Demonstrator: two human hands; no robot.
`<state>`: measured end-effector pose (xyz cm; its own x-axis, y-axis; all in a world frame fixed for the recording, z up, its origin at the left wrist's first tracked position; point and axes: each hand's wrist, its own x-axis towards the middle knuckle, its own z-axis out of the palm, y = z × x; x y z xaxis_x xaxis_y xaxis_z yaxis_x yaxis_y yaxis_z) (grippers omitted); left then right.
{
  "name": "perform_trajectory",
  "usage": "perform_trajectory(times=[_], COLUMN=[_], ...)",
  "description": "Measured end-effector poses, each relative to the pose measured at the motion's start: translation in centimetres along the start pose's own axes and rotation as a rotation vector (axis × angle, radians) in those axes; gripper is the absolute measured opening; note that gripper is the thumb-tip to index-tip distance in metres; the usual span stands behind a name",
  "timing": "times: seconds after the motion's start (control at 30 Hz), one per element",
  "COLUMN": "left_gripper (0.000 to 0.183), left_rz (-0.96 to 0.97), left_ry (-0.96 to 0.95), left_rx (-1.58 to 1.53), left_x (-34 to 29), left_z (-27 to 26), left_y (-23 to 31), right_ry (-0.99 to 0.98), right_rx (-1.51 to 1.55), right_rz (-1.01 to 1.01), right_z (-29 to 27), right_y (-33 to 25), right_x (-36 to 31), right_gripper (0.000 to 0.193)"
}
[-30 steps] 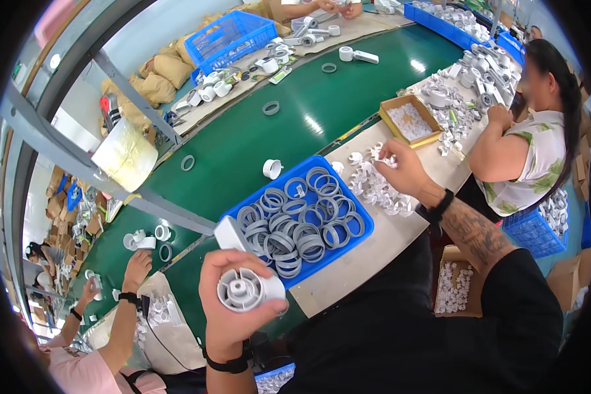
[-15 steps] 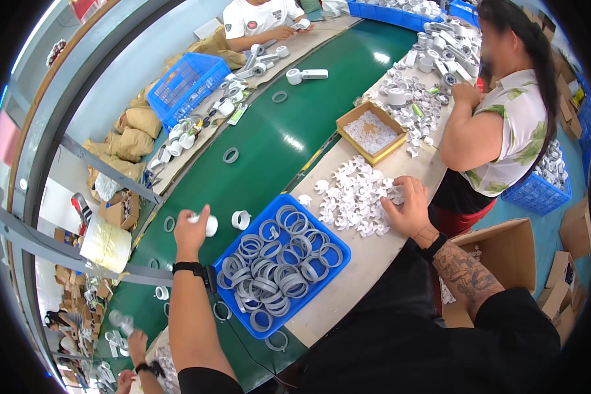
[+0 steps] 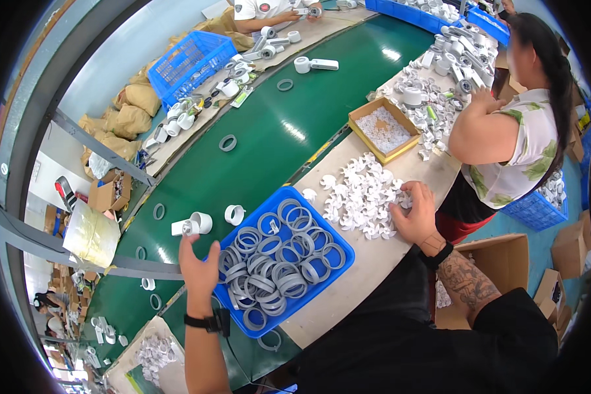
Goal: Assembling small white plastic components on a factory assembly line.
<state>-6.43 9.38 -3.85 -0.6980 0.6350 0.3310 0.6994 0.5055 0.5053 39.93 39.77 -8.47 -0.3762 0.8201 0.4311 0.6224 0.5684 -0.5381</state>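
Observation:
My left hand (image 3: 199,266) is at the near side of the green belt, its thumb and fingers spread apart with nothing between them. Just beyond its fingertips lies a white handheld fan housing (image 3: 201,222), a round head with a short handle. A loose white ring (image 3: 234,214) lies to its right. My right hand (image 3: 416,215) rests at the right edge of a heap of small white fan blades (image 3: 358,197). Its thumb and index finger are apart, with blades by their tips. Between my hands, a blue tray (image 3: 340,264) holds many grey rings (image 3: 262,284).
A yellow-edged box (image 3: 382,157) of small white bits stands beyond the blades. Fan parts (image 3: 459,56) are heaped near a co-worker (image 3: 515,125) at right. Another person (image 3: 269,13) works across the belt (image 3: 243,171). A metal rail (image 3: 144,268) crosses at left; a cardboard box (image 3: 499,253) stands at lower right.
My left hand has let go of the white fan housing, opened and drawn back toward me. My right hand stays at the blades. The view has shifted slightly; a person's hands at lower left are gone.

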Motion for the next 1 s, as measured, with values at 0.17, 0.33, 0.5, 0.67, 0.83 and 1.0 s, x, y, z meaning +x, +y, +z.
perform_trajectory(times=[0.17, 0.33, 0.5, 0.67, 0.83, 1.0], left_gripper=[0.045, 0.034, 0.046, 0.067, 0.081, 0.081], left_rz=[0.092, -0.055, -0.194, -0.019, 0.066, 0.018], left_ry=[-0.061, -0.104, -0.115, -0.149, -0.205, -0.219], left_rx=[-0.013, -0.257, -0.592, -0.377, -0.305, -0.276], left_x=[-4.3, -4.8, -5.4, -9.2, -13.4, -13.8], left_z=[0.7, 2.5, 0.6, -2.8, -2.8, -2.2], left_y=[1.0, -0.5, 0.3, 0.9, 3.4, 4.0], right_ry=[0.029, 0.024, 0.017, -0.003, -0.012, -0.006], right_rx=[-0.014, 0.004, 0.016, 0.023, 0.016, 0.008], right_rz=[-0.037, -0.023, -0.008, 0.019, 0.015, 0.011], right_z=[0.2, 0.0, 0.3, 0.6, 1.2, 1.2], right_y=[0.1, -0.1, 0.3, 0.1, 0.0, 0.1], right_x=[0.4, 0.3, 0.1, 0.1, 0.4, 0.4], right_gripper=[0.045, 0.042, 0.040, 0.039, 0.039, 0.039])
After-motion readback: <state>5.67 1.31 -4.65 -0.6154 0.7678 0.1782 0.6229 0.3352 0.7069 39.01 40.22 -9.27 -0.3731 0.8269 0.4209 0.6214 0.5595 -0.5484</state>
